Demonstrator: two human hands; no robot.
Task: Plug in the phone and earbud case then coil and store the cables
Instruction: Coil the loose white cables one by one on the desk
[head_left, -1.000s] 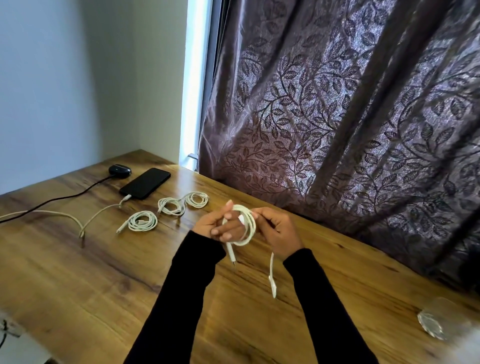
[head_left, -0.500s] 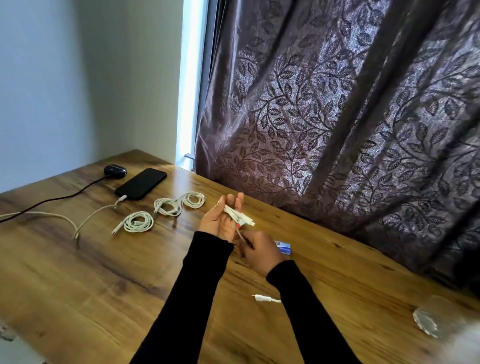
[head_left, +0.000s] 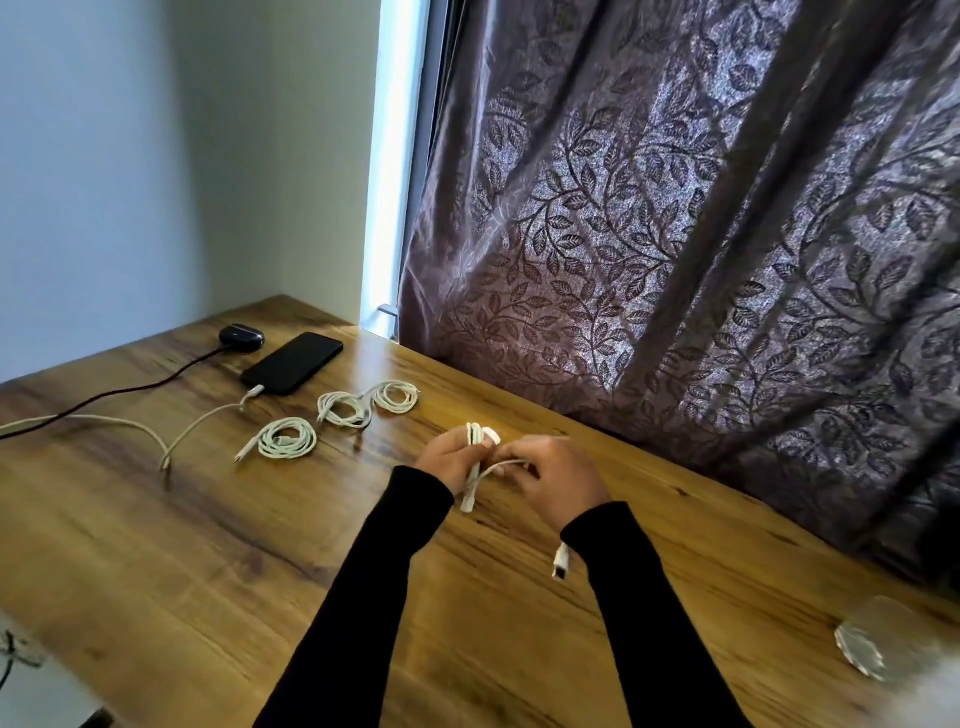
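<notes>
Cable (head_left: 475, 470) is bunching upright in the left hand (head_left: 448, 461), gripping it; the right hand (head_left: 551, 475) is pinching its tail, running rightward.

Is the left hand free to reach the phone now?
Probably not yet: the left hand holds the white cable bundle. The tabletop path to the phone crosses coiled cables.
</notes>
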